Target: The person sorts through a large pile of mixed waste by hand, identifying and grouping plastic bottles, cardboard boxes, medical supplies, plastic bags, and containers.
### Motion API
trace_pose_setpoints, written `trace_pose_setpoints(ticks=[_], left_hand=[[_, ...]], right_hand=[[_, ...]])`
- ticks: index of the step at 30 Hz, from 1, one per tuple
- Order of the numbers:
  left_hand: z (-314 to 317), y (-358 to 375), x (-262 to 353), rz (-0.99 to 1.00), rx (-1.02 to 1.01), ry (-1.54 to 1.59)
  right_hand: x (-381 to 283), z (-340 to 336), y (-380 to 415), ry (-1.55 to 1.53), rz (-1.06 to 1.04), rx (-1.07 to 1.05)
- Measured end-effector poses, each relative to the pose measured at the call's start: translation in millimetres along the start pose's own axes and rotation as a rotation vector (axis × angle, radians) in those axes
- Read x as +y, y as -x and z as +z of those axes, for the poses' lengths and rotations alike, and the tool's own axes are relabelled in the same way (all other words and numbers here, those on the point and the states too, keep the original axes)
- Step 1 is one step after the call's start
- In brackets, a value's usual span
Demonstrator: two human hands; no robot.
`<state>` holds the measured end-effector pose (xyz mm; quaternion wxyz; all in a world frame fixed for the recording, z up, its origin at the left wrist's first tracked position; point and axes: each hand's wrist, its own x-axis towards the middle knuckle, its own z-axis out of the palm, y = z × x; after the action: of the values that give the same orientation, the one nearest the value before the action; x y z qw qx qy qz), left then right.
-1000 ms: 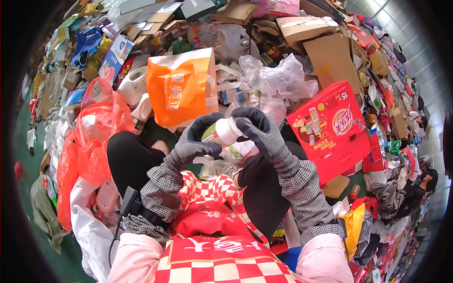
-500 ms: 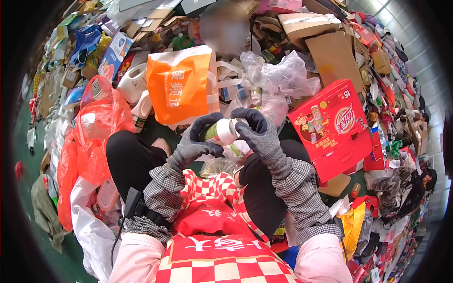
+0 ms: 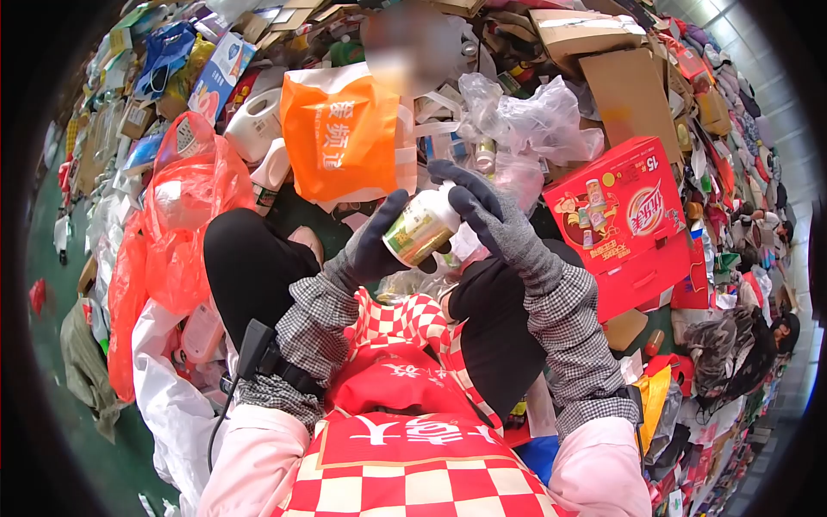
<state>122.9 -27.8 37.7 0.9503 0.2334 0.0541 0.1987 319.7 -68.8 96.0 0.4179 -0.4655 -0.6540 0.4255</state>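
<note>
A small white plastic bottle [image 3: 422,226] with a green and gold label is tilted between my two gloved hands, its narrower end up and to the right. My left hand [image 3: 374,248] is closed around the lower, labelled end. At the upper end, the fingers of my right hand [image 3: 484,205] are closed over the bottle and hide its top. Just behind the hands lie an orange and white bag [image 3: 338,138] with white lettering and some crumpled clear plastic bags [image 3: 547,121].
To the right stands a red carton [image 3: 616,220], with a flat brown cardboard piece [image 3: 633,112] behind it. Red plastic bags [image 3: 185,220] and white jugs [image 3: 256,125] lie on the left. Mixed waste is heaped all around, with green floor [image 3: 73,439] at the left.
The bottle has turned in my hands, so its label now faces up toward me. My right hand has shifted over its upper end. The whole view has moved slightly.
</note>
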Motion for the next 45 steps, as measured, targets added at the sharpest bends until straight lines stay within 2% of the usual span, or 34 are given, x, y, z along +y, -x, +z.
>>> trace_pose_setpoints(ticks=[1, 2, 5, 8, 10, 11, 13, 15, 16, 17, 19, 20, 21, 23, 25, 27, 28, 29, 31, 32, 33, 34, 35, 36, 37, 38, 39, 41, 42, 44, 45], left_hand=[[-5, 0, -3, -0.024, -0.079, 0.069], [-11, 1, -7, -0.018, 0.000, 0.054], [-12, 0, -12, -0.036, 0.000, 0.210], [-17, 2, -13, -0.023, -0.071, 0.175], [-29, 6, -29, 0.231, 0.218, -0.425], [-35, 6, -29, 0.347, 0.217, -0.750], [-34, 5, -23, 0.603, 0.373, -1.442], [-20, 0, -20, 0.323, 0.483, -1.067], [2, 2, -17, 0.312, 0.509, -1.188], [-8, 1, -24, 0.399, 0.476, -1.413], [0, 2, -17, 0.335, 0.325, -1.713], [-4, 1, -19, 0.326, 0.283, -1.713], [-10, -1, -20, 0.323, 0.289, -1.570], [-28, -5, -26, 0.314, 0.300, -1.284], [-40, -15, -30, 0.269, 0.318, -0.991], [-39, -27, -33, 0.245, 0.301, -0.777], [-40, -32, -31, 0.221, 0.246, -0.754], [-38, -39, -29, 0.221, 0.247, -0.787], [-59, -55, -35, 0.168, 0.234, -0.441], [-64, -59, -32, 0.214, 0.243, -0.569], [-66, -63, -28, 0.238, 0.244, -0.649], [-66, -66, -27, 0.274, 0.225, -0.728], [-66, -68, -25, 0.238, 0.190, -0.649], [-65, -70, -25, 0.196, 0.149, -0.495], [-59, -72, -17, -0.011, 0.189, 0.255], [-73, -73, -24, -0.024, 0.099, 0.325], [-79, -74, -31, 0.033, 0.107, 0.229], [-94, -73, -33, -0.046, 0.038, 0.454], [-96, -75, -35, -0.034, 0.041, 0.468], [-95, -79, -38, -0.001, 0.046, 0.496], [-98, -78, -38, -0.010, 0.074, 0.554]], right_hand=[[0, 3, 0, 0.015, -0.021, -0.007], [0, 7, 0, 0.046, -0.040, 0.015], [5, 16, 0, 0.031, -0.065, 0.059], [14, 29, 2, -0.029, -0.031, 0.133], [25, 37, 2, -0.098, 0.009, 0.189], [23, 37, 6, -0.013, 0.042, 0.230], [36, 41, 8, 0.163, 0.033, 0.285], [42, 44, 14, 0.420, 0.299, 0.277], [49, 41, 19, 0.601, 0.307, 0.157], [58, 36, 23, 0.781, 0.313, 0.031], [66, 19, 29, 0.824, -0.033, -0.099], [67, 11, 30, 0.672, 0.046, -0.161], [62, 4, 29, 0.523, 0.132, -0.211], [23, -11, 13, -0.143, 0.782, -0.278], [34, -21, 8, -0.050, 0.616, -0.246], [38, -46, -16, 0.327, 0.733, -0.422], [51, -49, -23, 0.426, 0.644, -0.364], [52, -59, -31, 0.463, 0.711, -0.395], [23, -72, -57, 0.525, 0.853, -0.475], [24, -74, -62, 0.371, 0.754, -0.437], [60, -84, -65, 0.395, 0.362, -0.459], [69, -80, -67, 0.168, 0.328, -0.456], [77, -74, -69, -0.060, 0.296, -0.444], [76, -75, -76, -0.083, 0.460, -0.472], [74, -77, -86, -0.109, 0.627, -0.497], [82, -72, -94, 0.040, 0.681, -0.503], [65, -66, -105, 0.270, 0.783, -0.490], [90, -62, -114, 0.317, 0.847, -0.536], [80, -62, -125, 0.404, 0.956, -0.626], [172, -63, -123, 0.372, 0.698, -0.717], [169, -66, -123, 0.221, 0.585, -0.670]])
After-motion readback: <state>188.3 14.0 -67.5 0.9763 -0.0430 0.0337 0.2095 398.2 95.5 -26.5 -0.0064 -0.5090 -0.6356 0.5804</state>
